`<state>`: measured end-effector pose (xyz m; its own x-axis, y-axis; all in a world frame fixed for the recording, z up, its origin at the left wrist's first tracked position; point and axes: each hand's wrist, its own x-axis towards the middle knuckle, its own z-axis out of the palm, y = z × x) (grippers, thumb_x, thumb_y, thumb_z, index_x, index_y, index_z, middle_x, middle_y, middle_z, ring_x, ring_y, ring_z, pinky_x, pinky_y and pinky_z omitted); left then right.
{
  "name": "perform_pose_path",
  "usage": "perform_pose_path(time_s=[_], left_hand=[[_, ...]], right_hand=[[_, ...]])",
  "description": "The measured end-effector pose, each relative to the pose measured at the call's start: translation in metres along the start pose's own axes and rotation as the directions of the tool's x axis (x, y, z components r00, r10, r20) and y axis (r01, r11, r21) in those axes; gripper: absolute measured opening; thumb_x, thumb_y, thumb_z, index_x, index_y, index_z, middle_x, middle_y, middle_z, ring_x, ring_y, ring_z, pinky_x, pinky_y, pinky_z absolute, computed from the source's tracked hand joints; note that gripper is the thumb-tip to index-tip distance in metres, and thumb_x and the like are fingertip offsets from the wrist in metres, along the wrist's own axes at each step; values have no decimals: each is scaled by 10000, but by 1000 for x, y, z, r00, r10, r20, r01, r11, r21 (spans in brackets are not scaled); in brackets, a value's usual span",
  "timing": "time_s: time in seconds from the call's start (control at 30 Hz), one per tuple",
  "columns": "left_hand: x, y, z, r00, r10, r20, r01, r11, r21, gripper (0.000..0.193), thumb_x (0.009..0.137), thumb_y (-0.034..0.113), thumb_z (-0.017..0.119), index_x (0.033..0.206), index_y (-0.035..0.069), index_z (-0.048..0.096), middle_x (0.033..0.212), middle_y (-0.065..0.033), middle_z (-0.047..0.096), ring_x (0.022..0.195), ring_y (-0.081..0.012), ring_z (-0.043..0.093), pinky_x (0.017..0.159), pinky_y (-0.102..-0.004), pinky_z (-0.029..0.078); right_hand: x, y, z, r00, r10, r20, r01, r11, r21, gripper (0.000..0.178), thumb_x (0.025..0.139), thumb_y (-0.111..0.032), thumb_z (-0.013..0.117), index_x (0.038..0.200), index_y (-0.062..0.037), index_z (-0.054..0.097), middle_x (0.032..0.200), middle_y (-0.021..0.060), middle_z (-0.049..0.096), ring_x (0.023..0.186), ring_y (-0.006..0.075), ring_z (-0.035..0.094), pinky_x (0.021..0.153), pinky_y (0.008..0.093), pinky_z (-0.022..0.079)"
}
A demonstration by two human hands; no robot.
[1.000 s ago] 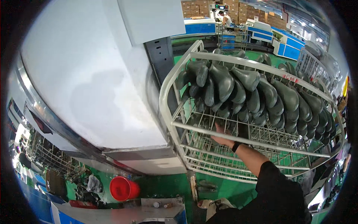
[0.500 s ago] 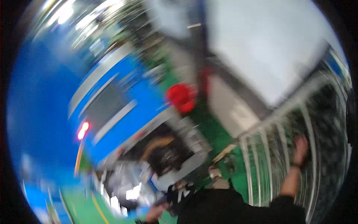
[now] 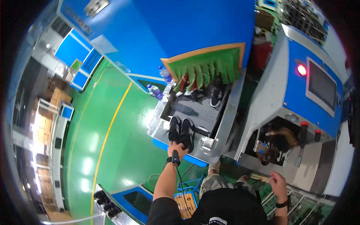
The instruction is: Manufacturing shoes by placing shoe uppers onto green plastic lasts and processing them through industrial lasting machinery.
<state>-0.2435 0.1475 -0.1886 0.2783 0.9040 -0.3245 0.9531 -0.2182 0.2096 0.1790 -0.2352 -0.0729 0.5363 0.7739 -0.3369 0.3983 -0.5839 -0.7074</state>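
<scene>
My left hand (image 3: 177, 149) grips a pair of black sneakers (image 3: 181, 131) by their near ends. The shoes rest at the front of a flat grey conveyor bed (image 3: 185, 109) framed in metal. Farther in, another dark shoe (image 3: 216, 96) stands beneath a green strip curtain (image 3: 208, 69) at a blue machine's opening. On the right, my right hand (image 3: 278, 185) hovers near a white wire rack (image 3: 270, 202), its fingers loosely bent and apart, with nothing visible in it.
Two bottles (image 3: 154, 91) stand at the conveyor's left edge. A blue and grey machine (image 3: 292, 93) with a screen and a lit red lamp rises at right. A blue stool (image 3: 183, 204) is close to my legs. Dark shoes (image 3: 107, 204) sit on a surface at lower left.
The view has swung from the rack and the machine to the conveyor. My left hand now shows on the black sneakers. The earlier frame is heavily blurred.
</scene>
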Motion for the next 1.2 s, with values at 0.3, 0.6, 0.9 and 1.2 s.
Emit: perform_pose_path(time_s=[0.3, 0.6, 0.9, 1.2], left_hand=[[-158, -55, 7, 944, 12, -329, -141, 917, -372, 356, 743, 384, 775, 842, 45, 730, 879, -164, 664, 941, -362, 597, 880, -446, 493], [-534, -186, 27, 700, -688, -193, 536, 684, -495, 356, 677, 331, 854, 831, 33, 736, 891, -163, 678, 917, -345, 624, 837, -409, 494], [-534, -270, 4, -307, -599, -740, 866, 148, -478, 343, 951, 297, 505, 819, 1, 616, 797, -254, 641, 774, -468, 629, 670, -548, 481], [27, 40, 39, 988, 42, -147, -117, 828, -548, 411, 891, 227, 647, 1244, 16, 633, 1245, -209, 650, 1174, -381, 602, 1022, -436, 468]], right_hand=[[65, -21, 47, 985, -20, 173, 28, 999, -39, 390, 976, -104, 594, 1338, 39, 568, 1190, 174, 662, 1059, 225, 649, 872, 344, 528], [83, -49, 77, 819, -406, 406, 483, 870, -103, 339, 905, -39, 615, 1236, 36, 629, 1060, 155, 704, 964, 217, 672, 860, 329, 528], [60, -133, 35, 708, -689, 154, 706, 687, -174, 223, 962, -46, 576, 1146, 57, 649, 1093, 201, 685, 991, 333, 663, 865, 380, 518], [140, -285, -54, 381, -838, -391, 463, 538, -704, 512, 895, -76, 611, 1386, 23, 507, 1469, 223, 469, 1390, 404, 404, 1148, 483, 317]])
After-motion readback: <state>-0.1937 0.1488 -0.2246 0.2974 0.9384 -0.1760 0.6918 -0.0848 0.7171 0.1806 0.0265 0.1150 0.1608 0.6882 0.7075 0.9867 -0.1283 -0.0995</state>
